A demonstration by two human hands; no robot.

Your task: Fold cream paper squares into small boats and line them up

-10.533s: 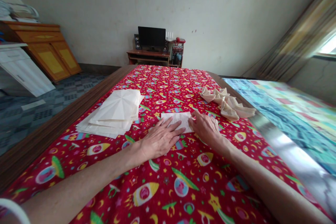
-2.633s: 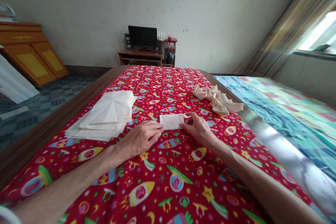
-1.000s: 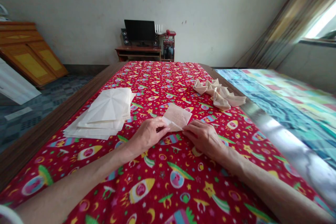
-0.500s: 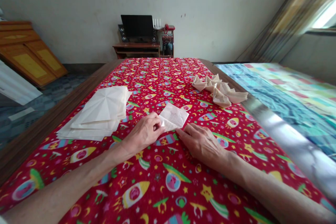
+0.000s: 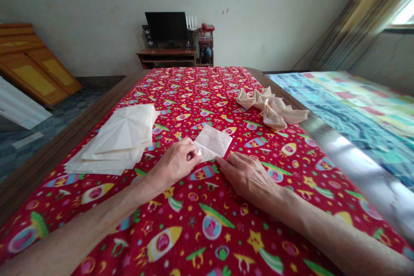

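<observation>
A small piece of folded white paper (image 5: 214,139) lies on the red cloth in front of me, with a crease across it and a narrow flap along its near left edge. My left hand (image 5: 181,155) is closed, thumb and fingers pinching the paper's left corner. At the near right corner, my right hand (image 5: 247,174) presses the paper's edge with its fingertips, the fingers bent close together. Its thumb is mostly hidden. A stack of creased white paper sheets (image 5: 119,131) lies left of my left hand. Several folded paper shapes (image 5: 273,114) sit at the far right.
A red patterned cloth (image 5: 194,198) covers the table, whose dark wooden edge (image 5: 106,108) shows on the left. To the right is a bed with a checkered cover (image 5: 349,108). Against the wall stand a desk with a monitor (image 5: 166,26) and a wooden cabinet (image 5: 39,64).
The view has tilted and shifted slightly. Both hands keep nearly the same place on the folded paper, with no clear change in its folds.
</observation>
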